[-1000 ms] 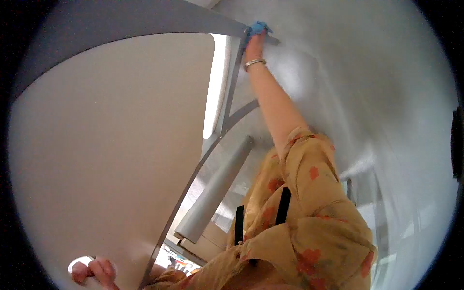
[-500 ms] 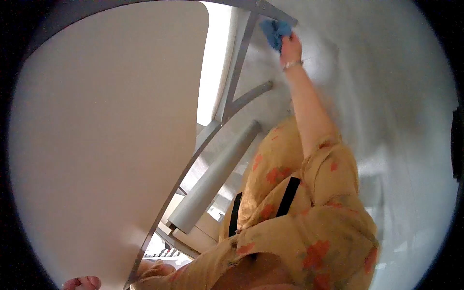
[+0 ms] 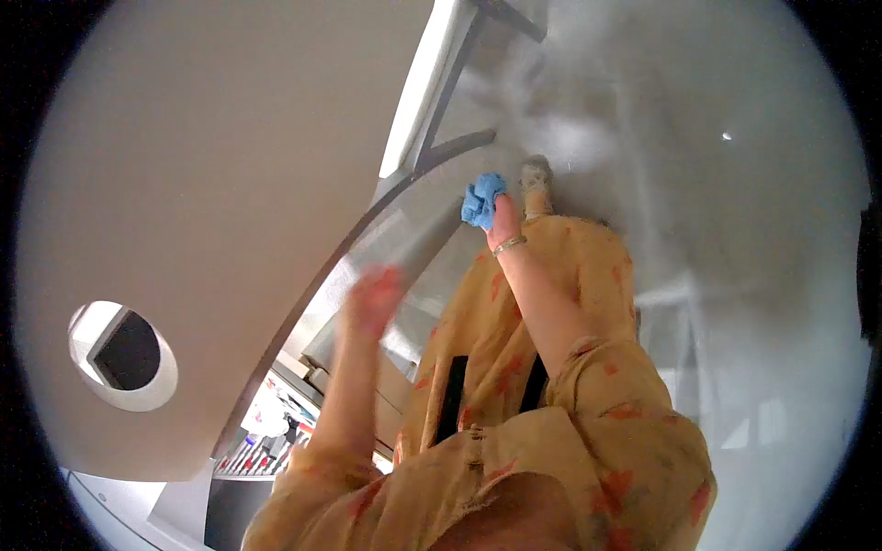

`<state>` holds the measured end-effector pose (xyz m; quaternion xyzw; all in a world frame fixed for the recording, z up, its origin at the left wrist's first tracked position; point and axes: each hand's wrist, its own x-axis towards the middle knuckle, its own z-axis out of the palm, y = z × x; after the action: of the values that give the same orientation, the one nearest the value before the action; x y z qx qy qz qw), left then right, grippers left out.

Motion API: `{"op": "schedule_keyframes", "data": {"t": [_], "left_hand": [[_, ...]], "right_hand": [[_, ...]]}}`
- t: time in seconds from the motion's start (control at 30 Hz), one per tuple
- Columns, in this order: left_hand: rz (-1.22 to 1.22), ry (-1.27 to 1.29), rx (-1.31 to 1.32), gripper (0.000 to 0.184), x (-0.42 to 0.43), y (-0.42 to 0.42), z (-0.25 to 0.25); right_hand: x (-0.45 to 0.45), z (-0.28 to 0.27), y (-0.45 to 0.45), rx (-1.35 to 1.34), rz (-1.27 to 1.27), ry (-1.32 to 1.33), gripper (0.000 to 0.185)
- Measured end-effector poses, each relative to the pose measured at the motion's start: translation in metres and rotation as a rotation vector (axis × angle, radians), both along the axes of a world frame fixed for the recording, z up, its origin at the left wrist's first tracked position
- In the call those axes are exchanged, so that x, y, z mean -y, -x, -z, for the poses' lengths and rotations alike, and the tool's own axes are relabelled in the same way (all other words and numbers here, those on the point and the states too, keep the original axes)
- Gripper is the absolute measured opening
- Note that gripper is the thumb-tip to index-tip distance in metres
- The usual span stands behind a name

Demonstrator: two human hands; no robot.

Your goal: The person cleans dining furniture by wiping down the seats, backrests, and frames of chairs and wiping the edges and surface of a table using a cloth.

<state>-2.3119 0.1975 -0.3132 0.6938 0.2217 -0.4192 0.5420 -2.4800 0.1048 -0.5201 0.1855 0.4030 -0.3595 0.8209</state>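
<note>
Your right hand (image 3: 503, 220) clasps a crumpled blue cloth (image 3: 483, 199) near centre, towards 1 o'clock; your left hand (image 3: 373, 298) is blurred near centre towards 9, so you cannot tell its finger posture; at 8:30 an oval hole (image 3: 166, 387) pierces the smooth beige panel (image 3: 220, 184); towards 7:30 a shelf (image 3: 246, 477) holds unidentifiable small items (image 3: 265, 454); the panel's curved edge (image 3: 323, 280) passes near your left forearm (image 3: 353, 386); grey floor (image 3: 735, 257) spreads at 3.

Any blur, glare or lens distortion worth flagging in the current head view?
Head view: the left hand is smeared, the blue cloth clearer; head view: pale glare patches on the grey floor; head view: fisheye-like bending, with dark corners.
</note>
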Motion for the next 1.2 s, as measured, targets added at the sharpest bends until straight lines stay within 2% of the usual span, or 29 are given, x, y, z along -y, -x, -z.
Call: {"op": "schedule_keyframes", "data": {"t": [0.03,0.07,0.13,0.17,0.2,0.23,0.3,0.33,0.37,0.4,0.5,0.57,0.6,0.63,0.7,0.77,0.83,0.9,0.93,0.97,1.0,1.07,1.1,1.13,1.17,1.2], "left_hand": [[-0.145,-0.111,-0.245,0.053,0.025,0.04,0.037],[0.001,0.003,-0.239,0.073,0.027,0.045,0.083],[0.106,-0.064,-0.026,0.081,0.065,0.049,0.162],[0.079,-0.2,0.067,0.074,0.085,0.048,0.183],[0.047,-0.358,0.164,0.069,0.102,0.05,0.195],[0.049,-0.374,0.172,0.069,0.103,0.036,0.213],[0.317,-0.068,0.203,0.06,0.081,-0.005,0.249],[0.316,-0.158,0.262,0.053,0.093,0.01,0.227],[0.323,-0.172,0.265,0.053,0.086,0.002,0.236],[0.442,-0.253,0.324,0.051,0.078,-0.007,0.245],[0.806,-0.532,0.469,0.049,0.083,-0.011,0.246],[0.433,-0.244,0.459,0.05,0.084,0.0,0.246],[0.392,-0.259,0.443,0.033,0.08,-0.011,0.256],[0.388,-0.267,0.456,0.033,0.077,-0.012,0.262],[0.395,-0.164,0.657,0.031,0.075,-0.008,0.271],[0.455,-0.211,0.619,0.03,0.072,-0.014,0.271],[0.437,-0.221,0.588,0.032,0.08,-0.007,0.264],[0.505,-0.258,0.572,0.031,0.072,-0.014,0.257],[0.603,-0.208,0.487,0.029,0.07,-0.014,0.247],[0.702,-0.161,0.406,0.027,0.069,-0.014,0.235],[0.646,-0.04,0.152,0.024,0.073,-0.008,0.206],[0.595,0.093,0.158,0.024,0.049,-0.023,0.187],[0.535,0.193,0.172,0.024,0.042,-0.029,0.177],[0.471,0.24,0.158,0.017,0.044,-0.025,0.155],[0.406,0.28,0.142,0.011,0.042,-0.022,0.135],[0.416,0.236,0.22,0.01,0.03,-0.026,0.124]], "right_hand": [[-0.011,0.013,-0.007,-0.019,0.009,0.045,0.022],[-0.022,0.025,-0.013,-0.038,0.02,0.088,0.023],[-0.048,0.064,-0.035,-0.14,-0.069,0.13,0.028],[-0.051,0.078,-0.045,-0.245,-0.155,0.164,0.035],[-0.044,0.071,-0.044,-0.236,-0.154,0.149,0.035],[-0.028,0.053,-0.041,-0.453,-0.496,0.461,0.039],[-0.028,0.053,-0.081,-0.49,-0.632,0.607,0.046],[-0.031,0.065,-0.111,-0.395,-0.526,0.514,0.046],[-0.034,0.077,-0.141,-0.304,-0.417,0.419,0.047],[-0.039,0.09,-0.163,-0.322,-0.293,0.345,0.048],[-0.025,0.126,-0.183,-0.447,-0.223,0.263,0.049],[-0.004,0.166,-0.181,-0.573,-0.236,0.25,0.05],[0.008,0.187,-0.178,-0.63,-0.25,0.248,0.051],[0.018,0.208,-0.174,-0.687,-0.284,0.245,0.052],[0.035,0.239,-0.165,-0.809,-0.387,0.241,0.054],[0.038,0.245,-0.159,-0.877,-0.499,0.223,0.056],[0.024,0.221,-0.158,-0.794,-0.462,0.17,0.058],[0.003,0.188,-0.165,-0.375,-0.085,-0.008,0.046],[0.01,0.128,-0.147,-0.103,0.101,-0.099,0.031],[0.014,0.089,-0.138,-0.011,0.119,-0.141,0.03],[0.016,0.059,-0.132,-0.011,0.049,-0.159,0.03],[0.021,0.002,-0.124,-0.027,-0.057,-0.155,0.028],[0.018,-0.013,-0.13,-0.004,-0.078,-0.108,0.028],[0.008,-0.008,-0.143,-0.046,-0.153,0.025,0.028],[0.029,-0.07,-0.122,0.01,-0.13,-0.084,0.026],[0.018,-0.08,-0.132,0.002,-0.11,-0.037,0.026]]}}
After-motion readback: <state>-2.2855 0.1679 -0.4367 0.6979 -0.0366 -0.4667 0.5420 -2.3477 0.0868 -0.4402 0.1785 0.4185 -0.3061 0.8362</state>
